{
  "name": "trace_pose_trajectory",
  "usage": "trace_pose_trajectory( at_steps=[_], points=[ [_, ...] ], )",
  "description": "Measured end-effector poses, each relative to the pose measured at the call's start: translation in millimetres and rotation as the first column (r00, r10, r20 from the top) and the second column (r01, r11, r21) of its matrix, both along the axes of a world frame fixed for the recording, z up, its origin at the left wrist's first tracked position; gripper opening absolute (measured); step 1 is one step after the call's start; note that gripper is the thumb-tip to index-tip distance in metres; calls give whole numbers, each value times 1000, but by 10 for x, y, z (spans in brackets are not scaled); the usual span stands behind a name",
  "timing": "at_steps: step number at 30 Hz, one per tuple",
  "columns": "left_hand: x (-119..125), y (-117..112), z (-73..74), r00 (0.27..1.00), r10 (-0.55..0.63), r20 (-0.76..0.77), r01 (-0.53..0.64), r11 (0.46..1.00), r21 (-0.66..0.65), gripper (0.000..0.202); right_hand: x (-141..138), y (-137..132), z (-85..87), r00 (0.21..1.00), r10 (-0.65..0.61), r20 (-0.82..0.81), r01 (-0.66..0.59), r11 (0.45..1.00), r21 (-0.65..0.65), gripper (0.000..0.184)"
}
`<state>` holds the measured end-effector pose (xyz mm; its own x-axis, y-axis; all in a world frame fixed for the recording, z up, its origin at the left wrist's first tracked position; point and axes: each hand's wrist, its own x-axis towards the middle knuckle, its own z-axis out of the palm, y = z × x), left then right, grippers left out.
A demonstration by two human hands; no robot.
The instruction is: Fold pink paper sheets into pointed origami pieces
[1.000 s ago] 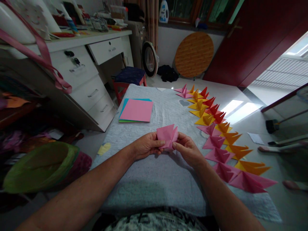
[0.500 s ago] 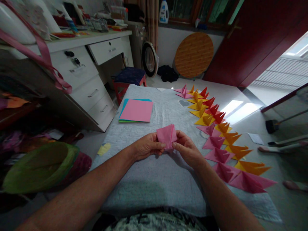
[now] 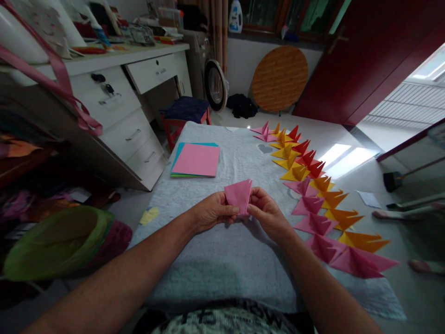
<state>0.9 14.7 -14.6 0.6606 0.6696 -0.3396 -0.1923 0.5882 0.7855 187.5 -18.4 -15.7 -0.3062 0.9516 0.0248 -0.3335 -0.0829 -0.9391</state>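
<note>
L hand (image 3: 213, 209) closed in a pinch on the folded pink paper (image 3: 238, 195), thumb across its lower L front, fingers tucked behind. R hand (image 3: 266, 211) also pinched shut on it, thumb at lower R edge, index finger bent by the upper R side; exact hold of the other R fingers hard to make out, hidden behind. Paper held upright-ish, mid-scene, just above the pale blue-grey cloth (image 3: 215, 264). Far L of hands, on cloth: stack of square sheets (image 3: 195, 160), pink on top, blue + green edges showing. R side of cloth: long band of folded paper birds, near to far – pink ones (image 3: 315, 224) nr hands' R, yellow ones (image 3: 295, 172) alongside and beyond, red ones (image 3: 308, 157) toward far R edge. Near L, off the cloth: bin w/ green liner (image 3: 100, 227). Far L: stool w/ dark blue seat (image 3: 187, 109).
</note>
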Motion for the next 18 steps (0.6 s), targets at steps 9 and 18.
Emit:
trace_pose_trajectory(
  at_steps=[9,18],
  points=[
    [10,-5,-15,1000,14,2,-14,1000,7,47,13,18,-60,991,-87,100,77,993,93,31],
    [44,-9,-36,989,143,29,-144,988,54,58,20,-49,8,722,-546,424,221,763,607,4]
  ],
)
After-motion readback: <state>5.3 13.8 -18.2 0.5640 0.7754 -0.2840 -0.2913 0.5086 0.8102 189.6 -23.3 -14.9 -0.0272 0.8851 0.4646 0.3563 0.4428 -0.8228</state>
